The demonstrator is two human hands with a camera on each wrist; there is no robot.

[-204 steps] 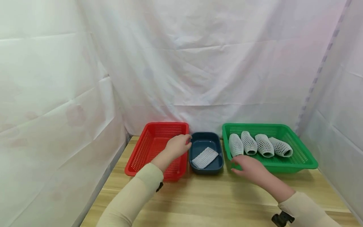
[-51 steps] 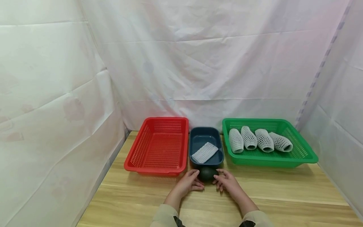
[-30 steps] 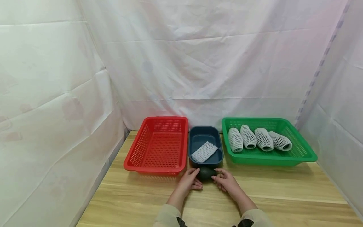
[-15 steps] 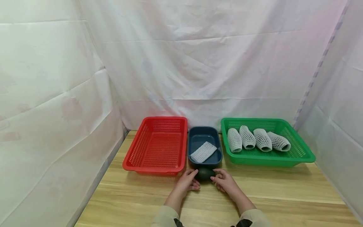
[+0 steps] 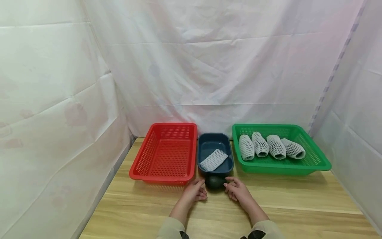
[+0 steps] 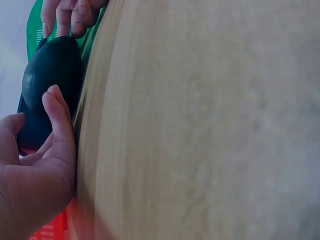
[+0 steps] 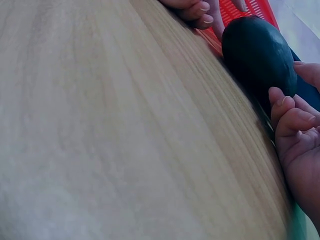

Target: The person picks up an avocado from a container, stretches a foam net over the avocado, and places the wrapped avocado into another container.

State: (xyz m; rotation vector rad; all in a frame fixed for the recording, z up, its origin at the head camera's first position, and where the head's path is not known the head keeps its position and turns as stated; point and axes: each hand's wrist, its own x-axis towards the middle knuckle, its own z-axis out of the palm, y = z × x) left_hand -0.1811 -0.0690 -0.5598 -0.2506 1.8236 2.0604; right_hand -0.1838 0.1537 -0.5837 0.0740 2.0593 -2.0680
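A smooth, dark green, egg-shaped avocado (image 5: 215, 182) sits on the table just in front of the blue tray (image 5: 230, 167). At its right end, my right hand (image 5: 240, 193) pinches it between thumb and curled fingers, as the right wrist view shows at the avocado (image 7: 257, 55). My left hand (image 5: 192, 192) is beside the left end, its thumb slightly apart from the fruit. In the left wrist view the thumb and fingers of the left hand (image 6: 37, 182) are spread, one fingertip overlapping the avocado (image 6: 50, 75); contact there is unclear.
A flat white foam net sleeve (image 5: 214, 160) lies in the blue tray. To its left stands a red basket (image 5: 171, 157). The green basket (image 5: 280, 170) on the right holds several net-sleeved items (image 5: 276, 146). White sheeting (image 5: 209, 66) encloses the wooden table (image 5: 221, 219).
Both hands came down from above the trays and baskets to the avocado, which was not visible in the oldest frame. Lately my left hand has drawn slightly left, away from it.
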